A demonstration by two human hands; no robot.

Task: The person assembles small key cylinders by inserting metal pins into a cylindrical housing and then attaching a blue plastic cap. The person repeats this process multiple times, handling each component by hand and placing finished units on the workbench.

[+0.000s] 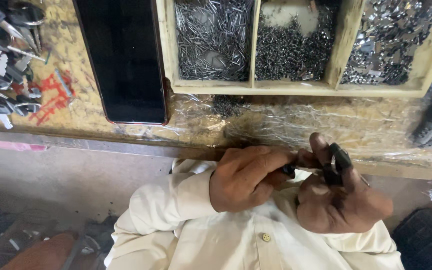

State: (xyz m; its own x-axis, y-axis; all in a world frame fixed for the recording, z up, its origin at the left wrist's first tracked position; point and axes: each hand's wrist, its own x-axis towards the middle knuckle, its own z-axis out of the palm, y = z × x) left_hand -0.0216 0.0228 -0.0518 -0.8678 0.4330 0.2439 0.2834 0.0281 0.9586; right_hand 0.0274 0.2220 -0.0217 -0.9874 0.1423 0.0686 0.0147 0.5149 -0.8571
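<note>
Small black key fob shell (340, 159) pinched in right hand (341, 200), left hand (246, 177) clenched on its near end. Light, rigid, probably slick plastic; best gripped by the edges.

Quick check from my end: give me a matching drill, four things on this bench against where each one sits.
Things:
1. thin pins
2. pile of keys
3. black phone
4. small black part

Places:
A. far left of the bench
B. left compartment of the wooden tray
C. between both hands, left hand and right hand
D. flat between keys and tray

Pairs: 1-B, 2-A, 3-D, 4-C
</note>
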